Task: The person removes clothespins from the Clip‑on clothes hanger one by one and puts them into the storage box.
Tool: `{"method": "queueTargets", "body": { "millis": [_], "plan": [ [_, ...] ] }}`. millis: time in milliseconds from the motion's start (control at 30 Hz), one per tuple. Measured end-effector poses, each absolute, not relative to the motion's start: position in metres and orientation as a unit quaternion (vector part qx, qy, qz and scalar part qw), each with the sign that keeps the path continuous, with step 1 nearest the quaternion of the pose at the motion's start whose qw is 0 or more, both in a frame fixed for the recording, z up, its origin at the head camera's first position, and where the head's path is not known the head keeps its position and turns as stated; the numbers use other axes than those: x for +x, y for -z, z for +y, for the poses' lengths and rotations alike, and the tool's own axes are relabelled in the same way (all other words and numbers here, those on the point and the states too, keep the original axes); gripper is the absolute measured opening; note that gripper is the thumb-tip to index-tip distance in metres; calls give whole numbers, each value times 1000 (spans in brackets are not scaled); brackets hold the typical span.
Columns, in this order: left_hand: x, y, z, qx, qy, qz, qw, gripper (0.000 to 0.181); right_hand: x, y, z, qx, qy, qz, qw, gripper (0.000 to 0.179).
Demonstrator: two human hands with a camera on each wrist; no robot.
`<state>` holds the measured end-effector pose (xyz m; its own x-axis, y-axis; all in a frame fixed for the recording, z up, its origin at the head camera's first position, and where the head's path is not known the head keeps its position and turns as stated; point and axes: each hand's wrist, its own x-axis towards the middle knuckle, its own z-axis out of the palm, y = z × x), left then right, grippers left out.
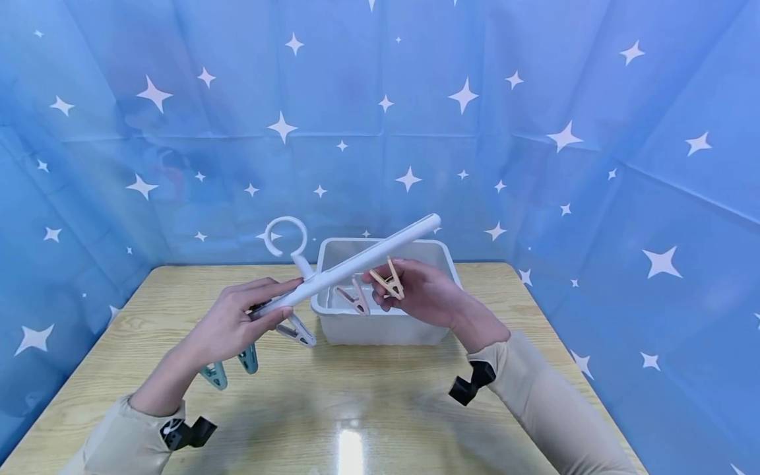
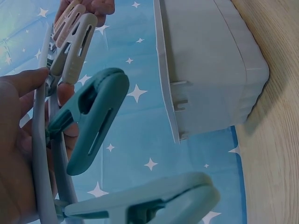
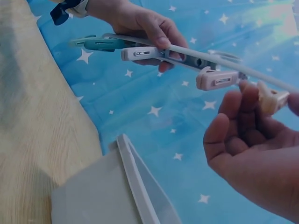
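Far left, a pale green plastic clip [image 1: 215,376] and a dark teal plastic clip [image 1: 248,358] are hanging at 7 and 5 o'clock from the left hand [image 1: 229,322]. Its fingers are pinching the lower end of the white, straight plastic hanger bar [image 1: 350,265], which is sitting in mid-air, pointing toward 2 o'clock; its round white hook [image 1: 287,221] is standing at 1 o'clock from that hand. Bar is looking light, stiff, smooth, maybe a bit slippery; grip is best going mid-length, near the hook's base, since end-holding is probably letting it tip. A grey-white plastic clip [image 1: 305,336] is hanging at 3-4 o'clock, then a pale pink plastic clip [image 1: 361,303]. Further right, the right hand's [image 1: 423,290] fingers are pinching a peach plastic clip [image 1: 396,289]; cannot tell if it's joining the bar. Clips are likely springy, swinging easily; handles are giving the best hold. Beneath, a white rectangular plastic bin [image 1: 380,333] is resting on the wood-grain surface [image 1: 368,376].
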<state>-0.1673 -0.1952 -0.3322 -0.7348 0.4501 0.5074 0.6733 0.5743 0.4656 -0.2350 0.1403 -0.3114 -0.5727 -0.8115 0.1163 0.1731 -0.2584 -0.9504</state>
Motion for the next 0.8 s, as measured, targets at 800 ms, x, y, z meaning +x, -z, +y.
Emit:
{"method": "queueTargets", "body": {
  "millis": [800],
  "plan": [
    [-167, 330, -196, -329, 339, -864, 175, 47, -232, 316, 133, -297, 783, 496, 231, 25]
  ]
}}
